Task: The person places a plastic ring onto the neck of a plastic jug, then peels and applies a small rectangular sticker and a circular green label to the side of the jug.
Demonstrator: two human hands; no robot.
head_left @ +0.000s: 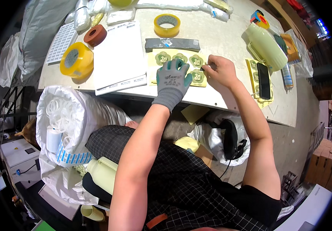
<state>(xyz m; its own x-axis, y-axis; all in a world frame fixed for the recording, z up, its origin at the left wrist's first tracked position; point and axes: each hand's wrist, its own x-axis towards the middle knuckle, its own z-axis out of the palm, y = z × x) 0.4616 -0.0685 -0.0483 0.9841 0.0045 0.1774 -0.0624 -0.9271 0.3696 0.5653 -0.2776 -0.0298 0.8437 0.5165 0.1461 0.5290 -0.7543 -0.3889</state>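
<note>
A yellow sheet of green flower-shaped stickers [198, 61] lies near the table's front edge. My left hand [172, 79], in a grey and teal glove, presses on it with fingers apart. My bare right hand [220, 71] is at the sheet's right edge, its thumb and index finger pinched together beside a sticker. A small dark bit shows at those fingertips; what they grip is too small to make out. Directly behind the sheet rests a long grey bar [172, 44].
Tape rolls [167, 25] and white paper sheets [120, 54] lie behind and left. On the right are a pale green jug [265, 45], a phone [264, 81] on more stickers and a spray can [287, 76]. A white sack [96, 106] stands below the table's left edge.
</note>
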